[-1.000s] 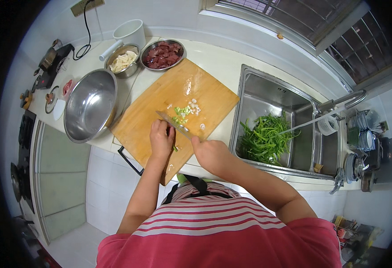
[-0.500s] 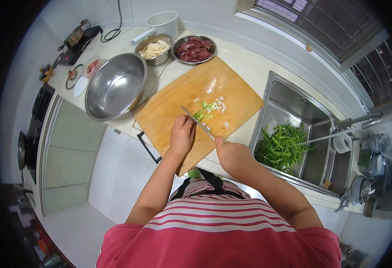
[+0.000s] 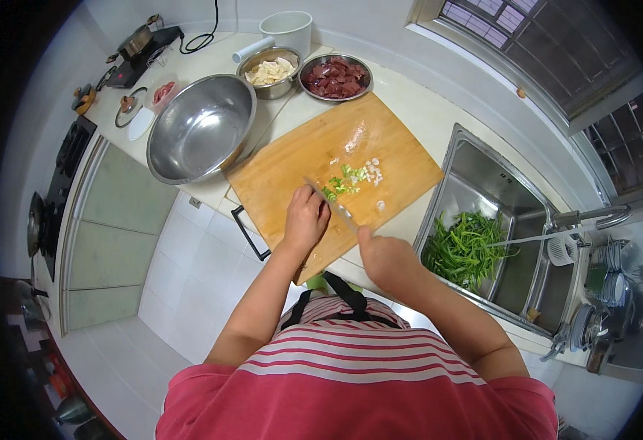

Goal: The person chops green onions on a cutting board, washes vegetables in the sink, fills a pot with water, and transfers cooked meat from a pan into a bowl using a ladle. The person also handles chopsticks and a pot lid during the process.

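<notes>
A wooden cutting board [image 3: 285, 176] lies on the counter before me. My right hand [image 3: 389, 261] grips a kitchen knife [image 3: 345, 214] by the handle, its slightly blurred blade slanting up and left across the board. My left hand [image 3: 307, 218] is closed on the board, curled fingers next to the blade; what they hold is hidden beneath them. Just beyond the blade is a small heap of chopped scallion [image 3: 345, 182], bright green. White scallion slices [image 3: 373, 171] are scattered to its right, and one lies apart nearer the right hand.
Left of the board stands a large steel bowl [image 3: 164, 150]. Behind are a bowl of pale slices [image 3: 272, 72], a bowl of dark red meat pieces [image 3: 336, 77] and a white dipper [image 3: 292, 29]. Water runs onto leafy greens [image 3: 464, 249] in the right-hand sink [image 3: 475, 165].
The whole view has shifted slightly, moving the board and bowls rightward in the picture. Both hands keep nearly the same places at the knife, and the green scallion heap looks a little changed in shape.
</notes>
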The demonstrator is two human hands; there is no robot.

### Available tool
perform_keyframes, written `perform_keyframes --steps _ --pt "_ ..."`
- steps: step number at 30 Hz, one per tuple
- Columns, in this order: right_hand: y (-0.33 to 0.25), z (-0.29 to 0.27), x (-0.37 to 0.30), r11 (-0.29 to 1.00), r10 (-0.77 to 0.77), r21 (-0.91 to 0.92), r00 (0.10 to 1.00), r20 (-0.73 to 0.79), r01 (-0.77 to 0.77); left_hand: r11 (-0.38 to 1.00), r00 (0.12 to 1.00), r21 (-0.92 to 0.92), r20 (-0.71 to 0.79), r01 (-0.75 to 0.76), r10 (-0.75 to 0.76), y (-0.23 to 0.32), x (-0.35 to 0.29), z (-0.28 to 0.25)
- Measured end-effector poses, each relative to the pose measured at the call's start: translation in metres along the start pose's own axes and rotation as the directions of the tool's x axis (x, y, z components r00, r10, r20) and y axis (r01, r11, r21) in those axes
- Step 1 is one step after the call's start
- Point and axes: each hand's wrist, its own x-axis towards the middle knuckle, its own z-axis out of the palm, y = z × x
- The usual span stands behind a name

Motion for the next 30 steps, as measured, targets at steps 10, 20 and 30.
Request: perform_keyframes --steps 10,20,30 --pt "0.002 -0.006 0.012 0.999 0.037 0.001 0.999 -0.025 -0.037 0.985 0.989 -0.086 -0.025 0.146 -0.149 0.007 0.003 -0.003" --pt "-0.011 0.005 0.023 0.998 0.055 0.031 0.998 0.010 -0.055 0.999 0.997 0.022 0.063 0.049 -0.050 -0.001 0.003 -0.006" --pt "-0.008 0.001 0.002 0.999 0.029 0.028 0.998 0.053 -0.030 0.999 0.998 0.027 0.051 0.030 -0.031 -0.003 -0.001 -0.017"
